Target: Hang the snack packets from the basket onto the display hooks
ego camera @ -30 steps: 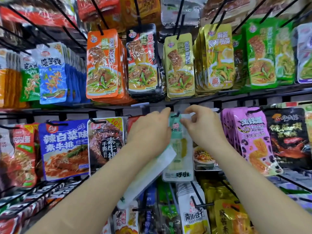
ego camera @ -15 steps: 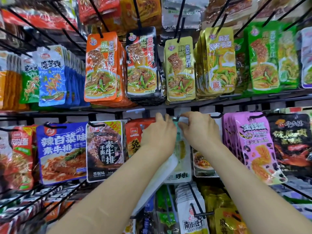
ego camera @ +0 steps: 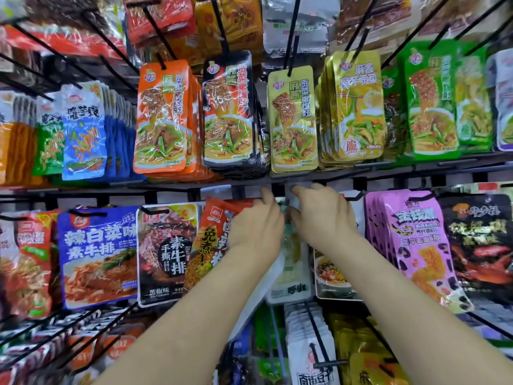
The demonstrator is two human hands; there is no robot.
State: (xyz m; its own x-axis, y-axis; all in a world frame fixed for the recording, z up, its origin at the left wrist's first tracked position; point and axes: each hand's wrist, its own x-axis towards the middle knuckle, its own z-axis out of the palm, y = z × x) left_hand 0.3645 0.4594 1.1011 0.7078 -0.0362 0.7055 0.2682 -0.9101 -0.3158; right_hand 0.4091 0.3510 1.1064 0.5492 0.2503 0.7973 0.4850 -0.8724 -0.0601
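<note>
Pinching with both, left hand and right hand, fingers curled onto the top edge of a pale green-and-white plastic snack packet; exact contact hidden behind the knuckles. Hanging straight down from the grip, long axis vertical, top edge up between the two hands just under the black metal display rail; printed face outward, black characters along the bottom end. Below the left wrist, a second plain white packet slanting down-left, mostly covered by the left forearm. Left of the grip, against the left knuckles, a red-orange foil packet; further left a black steak-print packet and a blue noodle-print packet. Right of the grip, under the right wrist, a white bowl-picture packet; beyond it a row of purple packets. Beneath the grip, a black wire hook jutting forward. Compared with one second ago: packet top now almost covered by the hands; red-orange packet far more exposed; fingertips closer to the rail.
</note>
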